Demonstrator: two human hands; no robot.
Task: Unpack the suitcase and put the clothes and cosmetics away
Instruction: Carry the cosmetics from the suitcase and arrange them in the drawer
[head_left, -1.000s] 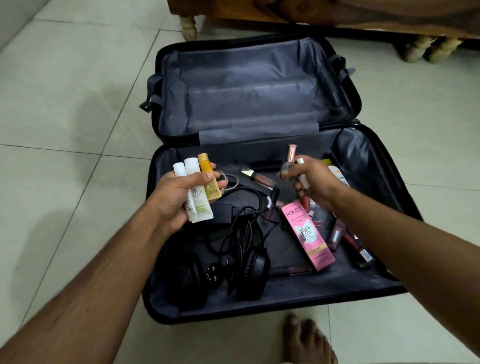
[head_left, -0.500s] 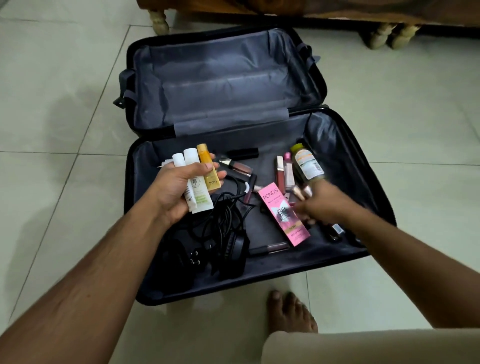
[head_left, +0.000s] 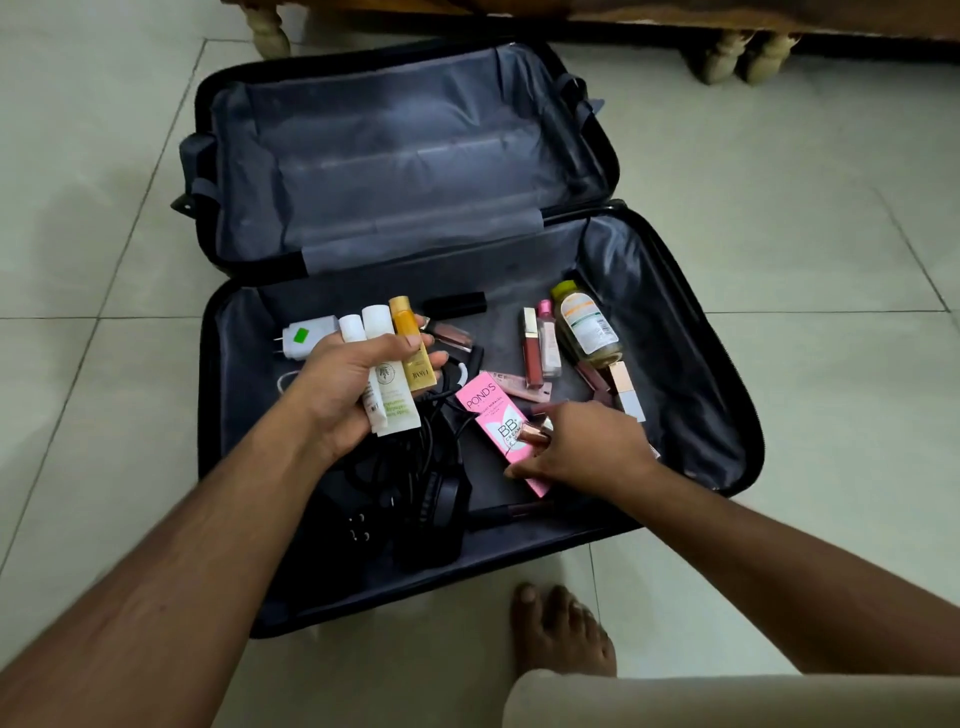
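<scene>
A black suitcase (head_left: 737, 395) lies open on the floor. Over its near half, my left hand (head_left: 343, 389) grips three cosmetic tubes (head_left: 387, 358), two white and one yellow. My right hand (head_left: 587, 447) rests on the lower end of a pink BB cream box (head_left: 485, 402), its thumb under the box, and holds a rose-gold capped lipstick (head_left: 537, 434) between the fingers. Several lip glosses (head_left: 535, 345) and a clear bottle with a yellow cap (head_left: 584, 325) lie in the right part of the case.
A white charger plug (head_left: 304, 338), tangled black cables (head_left: 415, 447) and black headphones (head_left: 436, 519) fill the left of the near half. A black lipstick tube (head_left: 457, 304) lies at the back. Wooden furniture legs (head_left: 743, 54) stand behind the case. My bare foot (head_left: 561, 629) is on the tiles.
My right hand dropped from above the case down to the pink box, still carrying small lipsticks. The left hand kept its tubes. The camera shifted, showing the bottle and glosses.
</scene>
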